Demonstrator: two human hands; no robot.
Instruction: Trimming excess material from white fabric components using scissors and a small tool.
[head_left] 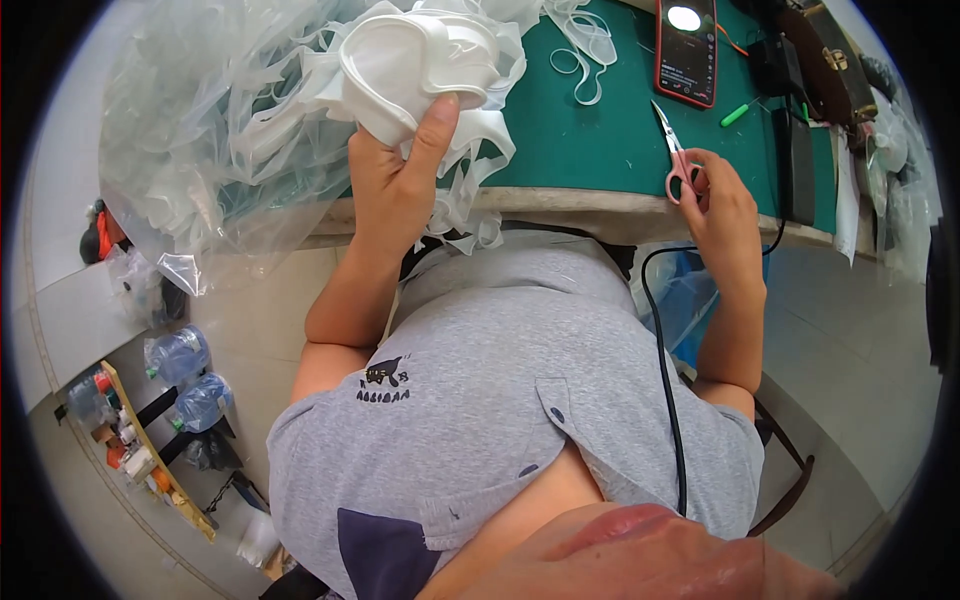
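My left hand pinches a glossy white cup-shaped fabric piece with raised seams, thumb on top and the other fingers hidden beneath it. White bands trail from around it over the table's near edge. At the right, my right hand has its thumb and curled fingers at the pink handle loops of a pair of scissors. The scissors' blades point away from me over the green table mat.
A heap of clear plastic and white fabric strips covers the left side. A red-edged phone, a green-handled tool and black power adapters lie at the right. A black cable hangs across my front.
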